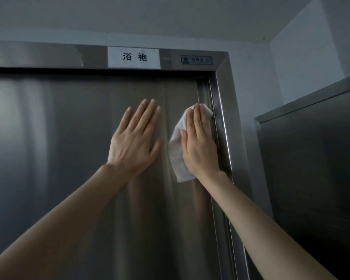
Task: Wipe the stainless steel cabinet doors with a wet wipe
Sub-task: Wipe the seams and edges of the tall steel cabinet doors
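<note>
A tall stainless steel cabinet door (73, 138) fills most of the head view. My right hand (200, 144) presses a white wet wipe (177, 150) flat against the door near its right edge, fingers straight and pointing up. The wipe sticks out to the left of and below that hand. My left hand (135, 138) rests flat on the door just to the left of it, fingers spread and straight, holding nothing.
The cabinet's steel frame (224, 110) runs up the right side and across the top, with a white paper label (133, 57) and a small maker's plate (196, 60). A second, darker steel cabinet (311, 158) stands to the right. White walls lie behind.
</note>
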Demonstrator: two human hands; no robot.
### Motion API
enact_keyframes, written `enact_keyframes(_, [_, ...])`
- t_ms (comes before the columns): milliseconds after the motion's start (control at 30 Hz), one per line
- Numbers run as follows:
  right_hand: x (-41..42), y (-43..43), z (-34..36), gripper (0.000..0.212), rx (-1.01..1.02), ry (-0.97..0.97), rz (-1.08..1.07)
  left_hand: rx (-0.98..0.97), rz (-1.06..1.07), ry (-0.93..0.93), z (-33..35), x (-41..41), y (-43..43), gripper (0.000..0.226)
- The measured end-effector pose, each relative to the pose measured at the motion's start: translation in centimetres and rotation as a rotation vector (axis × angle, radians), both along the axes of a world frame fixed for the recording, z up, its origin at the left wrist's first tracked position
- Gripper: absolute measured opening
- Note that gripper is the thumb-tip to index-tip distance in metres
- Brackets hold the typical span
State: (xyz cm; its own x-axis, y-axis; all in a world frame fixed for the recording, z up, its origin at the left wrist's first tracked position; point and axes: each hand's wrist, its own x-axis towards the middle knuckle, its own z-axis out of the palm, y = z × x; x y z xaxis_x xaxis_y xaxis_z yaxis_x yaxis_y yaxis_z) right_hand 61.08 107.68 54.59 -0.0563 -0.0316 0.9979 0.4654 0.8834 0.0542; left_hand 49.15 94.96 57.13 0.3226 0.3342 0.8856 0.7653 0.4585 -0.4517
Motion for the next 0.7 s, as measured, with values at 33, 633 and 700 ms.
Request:
enact_keyframes(33, [0.1,0.0,-0.7,0.052,-0.006,0.011,0.032,-0.008,0.013,0.003,0.3,0.1,0.0,0.069])
enact_keyframes(633, [0.4,1.2,6.1,0.049,-0.006,0.078,0.181,0.010,0.027,0.055,0.2,-0.2,0.1,0.066])
enact_keyframes(700, [0.2,1.0,7.2,0.049,-0.005,0.095,0.157,0.011,0.029,0.051,0.1,-0.2,0.1,0.066])
